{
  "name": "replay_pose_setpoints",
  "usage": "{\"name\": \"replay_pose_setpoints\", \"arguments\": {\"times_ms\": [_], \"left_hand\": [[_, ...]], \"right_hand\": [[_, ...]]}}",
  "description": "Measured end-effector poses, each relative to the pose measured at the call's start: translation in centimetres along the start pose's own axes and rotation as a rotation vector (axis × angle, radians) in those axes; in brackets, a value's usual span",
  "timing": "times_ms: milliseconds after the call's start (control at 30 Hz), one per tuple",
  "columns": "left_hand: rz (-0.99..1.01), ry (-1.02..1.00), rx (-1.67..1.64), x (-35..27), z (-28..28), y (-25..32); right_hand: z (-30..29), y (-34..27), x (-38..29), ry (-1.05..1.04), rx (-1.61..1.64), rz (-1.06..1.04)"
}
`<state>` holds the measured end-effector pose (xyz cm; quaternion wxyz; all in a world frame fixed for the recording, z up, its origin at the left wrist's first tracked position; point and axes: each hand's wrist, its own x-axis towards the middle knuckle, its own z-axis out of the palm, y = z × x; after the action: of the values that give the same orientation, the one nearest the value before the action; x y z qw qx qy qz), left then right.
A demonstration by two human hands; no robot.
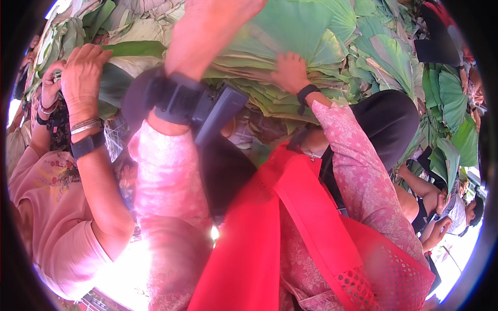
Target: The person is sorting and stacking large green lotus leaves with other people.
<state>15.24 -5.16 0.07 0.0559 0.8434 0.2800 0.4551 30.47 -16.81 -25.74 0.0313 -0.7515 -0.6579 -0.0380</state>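
Note:
A thick stack of large green lotus leaves [288, 31] lies before me, its layered edges facing my knees. My right hand [290, 73] rests on the near edge of the stack, fingers pointing away from me; a black band circles its wrist. My left hand [218, 23] reaches forward over the leaves close to the camera, blurred and cut off by the top of the view, so its fingers are hidden. A dark strap with a box-like device [221, 110] is fastened around my left wrist.
At the left, a co-worker [58, 179] in a pink shirt holds a leaf [136, 49] close to my left arm. Dry, pale leaves [136, 19] heap behind. Several people sit or stand at the right among more lotus leaves [453, 97]. My bent knee [393, 116] flanks the stack.

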Motion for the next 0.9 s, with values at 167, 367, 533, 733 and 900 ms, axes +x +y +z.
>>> {"name": "replay_pose_setpoints", "arguments": {"times_ms": [167,367,533,733,900], "left_hand": [[-0.005,-0.058,-0.001,0.0,0.0,0.2],[0.229,0.130,0.006,-0.7,0.3,-1.0],[0.238,0.116,0.043,-0.7,0.5,-1.1],[0.240,0.119,0.012,-0.5,0.3,-0.9],[0.082,0.039,0.000,-0.3,0.0,-0.7]], "right_hand": [[2.2,0.0,1.3,-0.076,-0.129,-0.011],[1.8,1.6,0.9,-0.140,-0.044,-0.108],[2.2,1.8,0.4,-0.110,-0.188,-0.147],[1.5,4.8,2.1,-0.229,0.102,-0.061],[-4.0,7.7,4.8,-0.296,0.289,0.089]]}}
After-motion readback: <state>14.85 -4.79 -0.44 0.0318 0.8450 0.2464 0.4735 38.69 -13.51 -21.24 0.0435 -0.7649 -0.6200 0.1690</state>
